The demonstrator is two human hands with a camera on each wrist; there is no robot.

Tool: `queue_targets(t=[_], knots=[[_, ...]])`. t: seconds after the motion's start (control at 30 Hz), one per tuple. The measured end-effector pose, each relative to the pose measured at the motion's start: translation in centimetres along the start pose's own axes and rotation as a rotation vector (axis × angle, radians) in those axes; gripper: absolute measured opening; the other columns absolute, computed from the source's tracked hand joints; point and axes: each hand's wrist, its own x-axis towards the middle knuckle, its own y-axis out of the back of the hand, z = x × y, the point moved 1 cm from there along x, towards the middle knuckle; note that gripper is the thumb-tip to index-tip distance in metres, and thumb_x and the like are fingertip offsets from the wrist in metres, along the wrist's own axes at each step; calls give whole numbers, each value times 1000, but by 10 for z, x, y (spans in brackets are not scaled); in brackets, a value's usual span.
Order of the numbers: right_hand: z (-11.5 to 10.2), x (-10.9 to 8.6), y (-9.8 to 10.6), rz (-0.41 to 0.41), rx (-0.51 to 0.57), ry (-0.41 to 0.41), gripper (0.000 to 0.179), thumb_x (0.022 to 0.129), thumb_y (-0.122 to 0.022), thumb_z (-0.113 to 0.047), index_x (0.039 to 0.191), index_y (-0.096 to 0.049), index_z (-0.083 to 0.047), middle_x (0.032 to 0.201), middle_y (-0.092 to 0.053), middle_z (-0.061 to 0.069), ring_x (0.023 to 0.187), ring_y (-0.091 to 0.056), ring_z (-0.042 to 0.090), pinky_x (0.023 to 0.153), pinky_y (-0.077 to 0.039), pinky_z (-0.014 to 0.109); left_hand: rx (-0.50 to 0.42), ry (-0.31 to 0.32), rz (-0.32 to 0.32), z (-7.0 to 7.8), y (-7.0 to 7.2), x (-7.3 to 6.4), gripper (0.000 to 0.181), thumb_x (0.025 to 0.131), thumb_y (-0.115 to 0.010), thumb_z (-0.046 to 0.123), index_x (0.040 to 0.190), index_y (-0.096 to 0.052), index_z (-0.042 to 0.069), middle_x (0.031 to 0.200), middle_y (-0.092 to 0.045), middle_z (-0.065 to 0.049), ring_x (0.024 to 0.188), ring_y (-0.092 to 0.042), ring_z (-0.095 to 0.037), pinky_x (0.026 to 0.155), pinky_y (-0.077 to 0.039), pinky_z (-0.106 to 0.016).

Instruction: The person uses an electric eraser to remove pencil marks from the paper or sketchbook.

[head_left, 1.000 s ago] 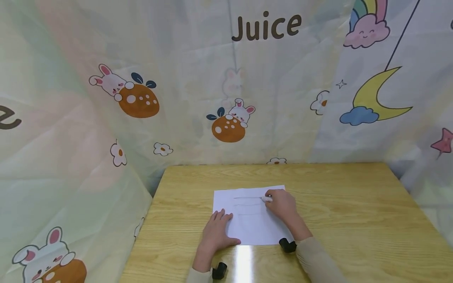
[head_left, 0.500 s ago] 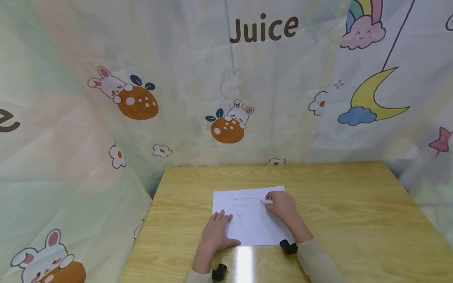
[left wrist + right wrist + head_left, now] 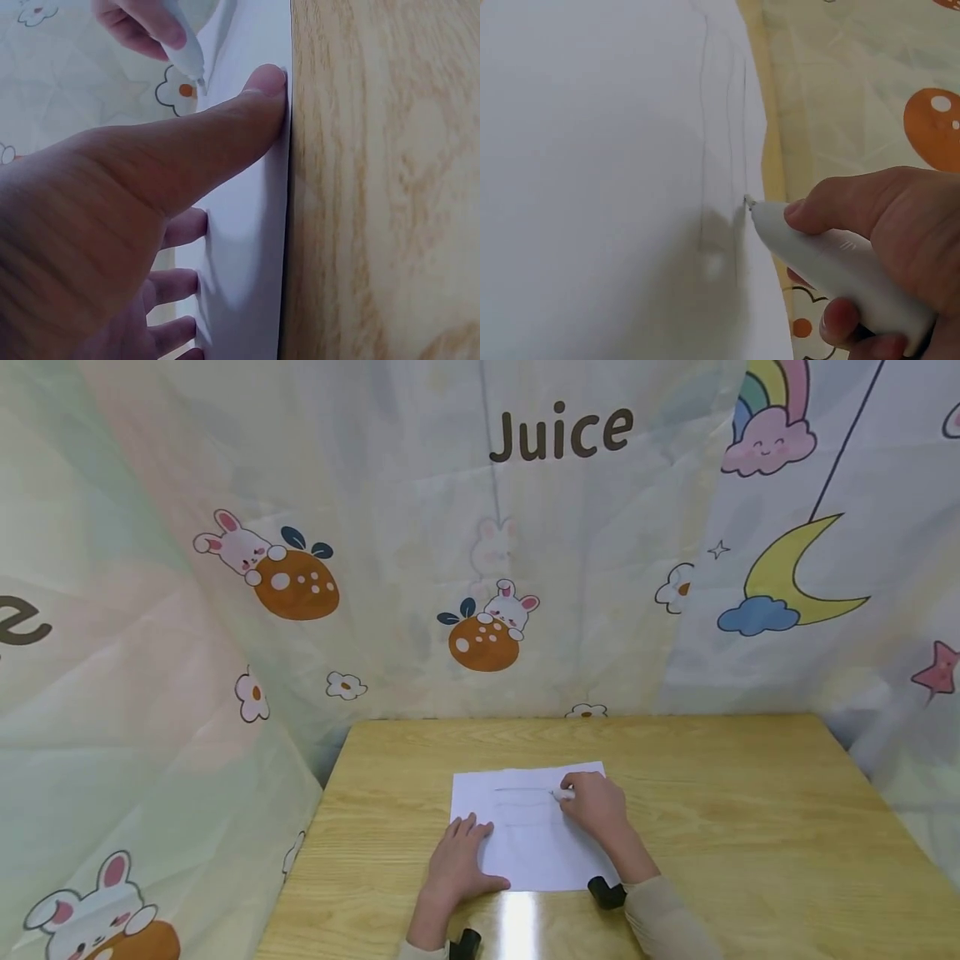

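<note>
A white sheet of paper (image 3: 536, 860) lies on the wooden table, with several thin grey lines (image 3: 703, 150) across its far part. My right hand (image 3: 597, 803) grips a thick white pen-shaped tool (image 3: 821, 259) between thumb and curled fingers. Its narrow tip is right at the end of the line nearest the paper's far edge. My left hand (image 3: 459, 864) rests on the paper's near left corner, fingers spread. In the left wrist view its thumb (image 3: 225, 135) lies along the near edge and its fingertips press the sheet, which bulges slightly.
The wooden table (image 3: 750, 827) extends to both sides of the paper. A printed cloth (image 3: 390, 568) with rabbits and flowers hangs behind it and at the sides. Black wrist mounts (image 3: 606, 893) sit by both sleeves.
The view has tipped slightly, so everything sits a little lower in frame. The tool's tip shifts slightly around the end of the top line. My left hand stays on the paper.
</note>
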Motion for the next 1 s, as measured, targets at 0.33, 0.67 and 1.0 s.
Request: queue_targets(t=[0.33,0.67,1.0], knots=[[-3,1,1,19,-7,-5,16,78,-77,-18,92,-75,-12,79,-69,2,57,-52,13,44,-42,32,4,-1,14,-2,0,-1,94,59,-82,64,134,-57,13,145,-44,-19,132,-38,-42,105,-36,-51],[-5,-2,4,35,27,-54,18,78,-76,-16,94,-75,-10,70,-66,1,52,-48,15,41,-39,30,-1,-15,16,-3,0,1,94,60,-82,65,135,-57,12,145,-44,-19,132,-37,-42,105,-36,-51],[-5,0,0,20,17,-56,17,79,-76,-18,95,-75,-11,70,-66,1,53,-49,15,42,-40,31,-10,-24,13,-7,-4,-1,95,61,-81,64,135,-57,11,145,-43,-20,133,-36,-44,105,-35,-53]])
